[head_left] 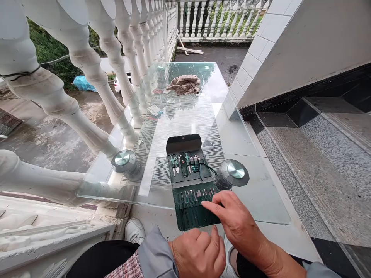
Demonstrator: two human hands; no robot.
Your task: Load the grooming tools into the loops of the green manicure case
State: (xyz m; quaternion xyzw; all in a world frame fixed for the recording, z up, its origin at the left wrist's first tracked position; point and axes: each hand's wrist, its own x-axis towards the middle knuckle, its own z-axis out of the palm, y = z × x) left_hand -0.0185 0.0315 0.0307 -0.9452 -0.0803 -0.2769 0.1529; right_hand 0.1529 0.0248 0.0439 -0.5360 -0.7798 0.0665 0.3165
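A dark green manicure kit point(189, 180) lies unfolded near the front of the glass table, its lower flap hanging past the edge. Scissors, a nail clipper and cuticle nippers point(202, 172) sit in its upper part. Slim metal tools point(189, 195) stand in a row in the lower pocket. At the kit's right side is my right hand point(240, 220), one finger or thumb stretched across the tools and the others curled by the edge. My left hand point(198, 251) is closed just below the kit's bottom edge; what its fingers hold, if anything, is hidden.
The glass table point(261, 200) has round metal-capped supports point(236, 170) on both sides of the kit. A crumpled brown cloth point(185, 84) and a small card point(155, 110) lie farther back. White balusters point(95, 81) line the left; stone steps point(315, 154) rise at the right.
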